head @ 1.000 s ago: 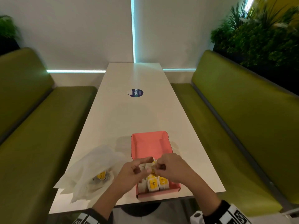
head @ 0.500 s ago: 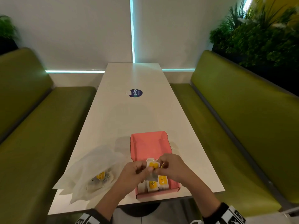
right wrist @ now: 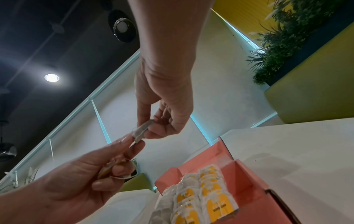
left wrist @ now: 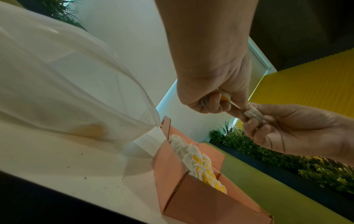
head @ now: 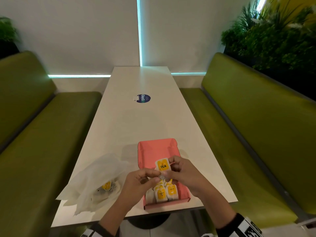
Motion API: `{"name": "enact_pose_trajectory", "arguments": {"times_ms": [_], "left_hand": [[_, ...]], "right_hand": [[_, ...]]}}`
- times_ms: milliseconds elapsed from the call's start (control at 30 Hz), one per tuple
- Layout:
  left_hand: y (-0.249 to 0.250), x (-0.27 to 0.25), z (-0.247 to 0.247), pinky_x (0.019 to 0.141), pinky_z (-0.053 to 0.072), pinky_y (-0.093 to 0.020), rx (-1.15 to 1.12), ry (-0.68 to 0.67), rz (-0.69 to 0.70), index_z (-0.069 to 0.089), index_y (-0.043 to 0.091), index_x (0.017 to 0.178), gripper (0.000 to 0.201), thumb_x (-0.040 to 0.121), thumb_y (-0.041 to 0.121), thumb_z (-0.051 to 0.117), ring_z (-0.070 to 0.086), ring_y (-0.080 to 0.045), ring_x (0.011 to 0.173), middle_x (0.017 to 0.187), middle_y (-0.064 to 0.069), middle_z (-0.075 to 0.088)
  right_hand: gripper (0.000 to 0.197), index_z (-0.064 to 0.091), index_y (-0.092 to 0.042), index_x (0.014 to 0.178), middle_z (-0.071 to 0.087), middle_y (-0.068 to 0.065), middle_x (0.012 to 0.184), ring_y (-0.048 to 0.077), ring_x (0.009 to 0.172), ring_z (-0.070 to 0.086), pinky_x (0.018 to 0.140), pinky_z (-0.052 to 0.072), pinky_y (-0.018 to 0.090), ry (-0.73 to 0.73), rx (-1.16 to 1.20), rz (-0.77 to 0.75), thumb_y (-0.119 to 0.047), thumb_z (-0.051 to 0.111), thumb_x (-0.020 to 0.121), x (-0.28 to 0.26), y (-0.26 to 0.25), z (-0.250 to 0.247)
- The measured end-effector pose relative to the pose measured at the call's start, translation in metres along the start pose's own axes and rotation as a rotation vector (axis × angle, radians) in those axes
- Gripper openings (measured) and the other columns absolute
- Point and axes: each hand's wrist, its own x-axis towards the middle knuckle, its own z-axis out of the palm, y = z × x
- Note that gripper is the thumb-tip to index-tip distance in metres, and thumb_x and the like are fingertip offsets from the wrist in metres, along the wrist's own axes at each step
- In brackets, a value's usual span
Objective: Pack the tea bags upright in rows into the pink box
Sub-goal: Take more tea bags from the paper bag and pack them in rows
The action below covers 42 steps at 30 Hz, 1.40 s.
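Fingers of your left hand (head: 136, 183) and right hand (head: 183, 173) pinching one tea bag (head: 162, 165) above pink box (head: 153, 149), packed tea bags (head: 165, 192) upright at near end.

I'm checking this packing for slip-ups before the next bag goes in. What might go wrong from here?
1. Both hands, left hand and right hand, pinch one tea bag above the pink box; pulling apart might tear it.
2. Lowering it may tip the packed bags standing at the box's near end.
3. The left forearm lies close to the plastic bag and might drag it.
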Motion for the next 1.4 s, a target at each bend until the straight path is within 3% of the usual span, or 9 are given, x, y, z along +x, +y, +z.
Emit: {"name": "enact_pose_trajectory", "arguments": {"times_ms": [133, 333, 533, 767, 1033, 1133, 1267, 1333, 1400], "left_hand": [[0.0, 0.001, 0.0, 0.074, 0.055, -0.031, 0.055, 0.004, 0.031, 0.074, 0.021, 0.078, 0.016, 0.077, 0.005, 0.073, 0.066, -0.028, 0.074, 0.077, -0.001, 0.072], [0.002, 0.0, 0.0, 0.067, 0.049, -0.02, 0.089, -0.098, 0.095, 0.068, 0.029, 0.076, 0.011, 0.079, 0.018, 0.07, 0.061, -0.01, 0.07, 0.075, 0.004, 0.067], [0.005, -0.002, 0.004, 0.072, 0.049, -0.02, 0.063, -0.165, 0.135, 0.068, 0.035, 0.076, 0.004, 0.073, 0.033, 0.069, 0.063, -0.008, 0.074, 0.074, 0.007, 0.067], [-0.001, 0.0, 0.01, 0.075, 0.051, -0.021, 0.091, -0.122, 0.166, 0.071, 0.042, 0.082, 0.015, 0.069, 0.046, 0.066, 0.067, -0.009, 0.082, 0.082, 0.011, 0.071], [-0.013, 0.003, 0.002, 0.073, 0.053, -0.021, 0.221, -0.075, 0.248, 0.071, 0.045, 0.095, 0.034, 0.083, 0.014, 0.067, 0.066, -0.007, 0.084, 0.091, 0.015, 0.071], [-0.01, 0.005, 0.005, 0.064, 0.047, -0.013, 0.199, 0.012, 0.213, 0.07, 0.04, 0.092, 0.013, 0.083, 0.033, 0.063, 0.061, 0.002, 0.069, 0.086, 0.017, 0.07], [-0.006, 0.013, 0.008, 0.068, 0.053, -0.021, 0.088, 0.05, 0.144, 0.061, 0.034, 0.111, 0.057, 0.071, 0.074, 0.051, 0.066, -0.007, 0.087, 0.098, 0.008, 0.07], [-0.002, 0.014, 0.011, 0.065, 0.054, -0.024, 0.134, 0.044, 0.131, 0.065, 0.041, 0.101, 0.041, 0.072, 0.069, 0.058, 0.064, -0.01, 0.073, 0.086, 0.002, 0.07], [0.002, 0.016, 0.016, 0.056, 0.047, -0.018, 0.199, 0.083, 0.153, 0.069, 0.039, 0.081, 0.003, 0.079, 0.04, 0.067, 0.056, -0.004, 0.055, 0.07, 0.006, 0.068]], "right_hand": [[0.008, 0.062, -0.009, 0.089, 0.066, 0.004, 0.074, 0.011, 0.063, 0.062, 0.056, 0.048, 0.021, 0.054, 0.035, -0.002, -0.005, 0.066, 0.084, 0.002, 0.001, 0.0], [0.008, 0.061, -0.008, 0.081, 0.066, 0.007, 0.07, 0.014, 0.057, 0.061, 0.054, 0.049, 0.022, 0.039, 0.242, 0.049, -0.002, 0.064, 0.085, 0.004, 0.002, 0.003], [0.002, 0.057, 0.001, 0.089, 0.064, 0.007, 0.067, 0.012, 0.056, 0.06, 0.054, 0.052, 0.021, 0.086, 0.4, 0.077, 0.001, 0.059, 0.088, 0.007, 0.005, 0.008], [0.016, 0.056, 0.011, 0.098, 0.064, 0.014, 0.08, 0.015, 0.069, 0.064, 0.061, 0.054, 0.022, 0.154, 0.239, 0.007, -0.002, 0.059, 0.089, 0.007, 0.005, 0.016], [0.006, 0.061, -0.005, 0.082, 0.065, 0.007, 0.076, 0.017, 0.071, 0.061, 0.065, 0.051, 0.025, 0.21, 0.385, -0.021, -0.001, 0.061, 0.086, 0.007, -0.002, 0.006], [0.004, 0.062, -0.004, 0.084, 0.067, 0.005, 0.076, 0.014, 0.069, 0.064, 0.067, 0.053, 0.026, 0.196, 0.38, -0.018, -0.001, 0.061, 0.085, 0.006, -0.002, 0.005], [0.004, 0.065, -0.005, 0.087, 0.072, 0.006, 0.085, 0.021, 0.083, 0.068, 0.081, 0.054, 0.036, 0.163, 0.321, -0.017, -0.004, 0.064, 0.084, 0.004, 0.001, 0.004], [0.007, 0.065, -0.003, 0.09, 0.071, 0.007, 0.085, 0.022, 0.083, 0.068, 0.078, 0.055, 0.033, 0.159, 0.302, -0.019, -0.004, 0.065, 0.083, 0.002, 0.003, 0.004], [0.007, 0.067, -0.007, 0.088, 0.07, 0.004, 0.083, 0.019, 0.082, 0.066, 0.077, 0.055, 0.029, 0.157, 0.239, -0.041, -0.007, 0.068, 0.082, 0.0, 0.005, 0.002]]}}
